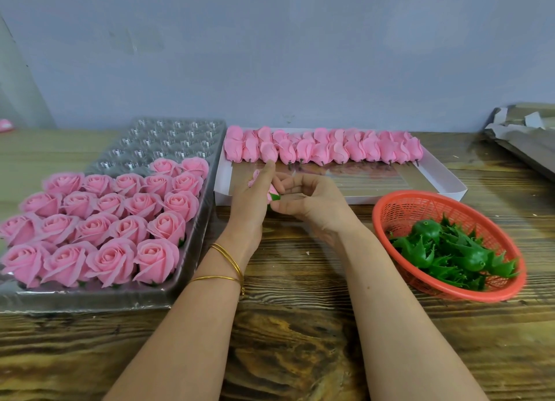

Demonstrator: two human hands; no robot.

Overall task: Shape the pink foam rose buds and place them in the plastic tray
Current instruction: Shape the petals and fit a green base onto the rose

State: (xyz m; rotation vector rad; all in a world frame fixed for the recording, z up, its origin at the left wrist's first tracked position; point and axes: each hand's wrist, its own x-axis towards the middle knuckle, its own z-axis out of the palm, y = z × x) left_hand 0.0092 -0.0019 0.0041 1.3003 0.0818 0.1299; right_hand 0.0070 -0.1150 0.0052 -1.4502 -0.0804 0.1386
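Entry: on the near wooden table (294, 325), left hand (253, 199) and right hand (312, 203) are together pinching one pink rose bud (273, 193) by its green base; the plastic tray (168, 139) is holding finished roses (111, 217) at left, a red basket (420, 193) is holding green calyxes (444, 250) at right, and unshaped buds (324, 148) are lining the white box (354, 199) beyond.

Matt foam rose buds (322, 148), glossy clear plastic tray (168, 136), grainy wooden table (300, 325).

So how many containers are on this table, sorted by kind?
Plastic tray: 1
White box: 1
Red basket: 1
Total: 3
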